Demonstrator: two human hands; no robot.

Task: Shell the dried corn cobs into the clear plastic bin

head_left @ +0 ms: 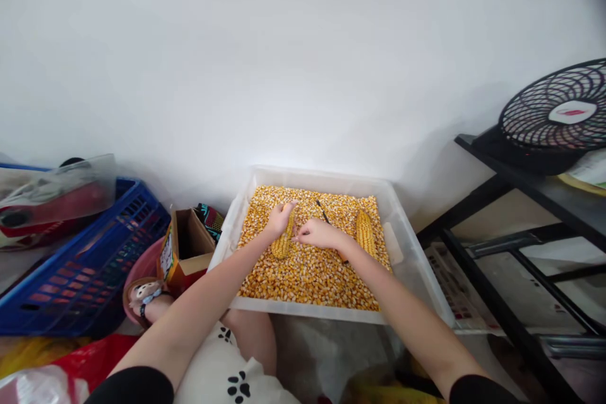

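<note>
A: What is lying nearest the camera?

B: A white cloth garment with black paw prints (208,366) is covering the lap. Just beyond it, the near rim of a rectangular, translucent plastic bin (303,310) is extending across the centre. A thick layer of loose yellow-and-white corn kernels (293,284) is covering the bin floor.

A: Where is the workpiece, and what is each grip doing?

B: The left hand (279,219) is gripping a yellow, tapered corn cob (282,247) above the kernels, left of the bin's centre; its fingers are wrapping around the cob. The right hand (318,232) is bending its fingers beside that cob. I am unable to determine whether this second grip is pinching anything.

A: What else is occupying the bin?

B: A second yellow, rounded corn cob (364,233) is lying on the kernels at the right. A thin black rod-like tool (323,212) is lying beyond the right hand, which is partly hiding it.

A: And the surroundings?

B: A blue plastic lattice basket (108,265) and an open-topped cardboard box (196,263) are standing at the left. At the right, a round black fan (570,112) is resting on a black frame (521,183). A plain white wall (303,63) is forming the background.
</note>
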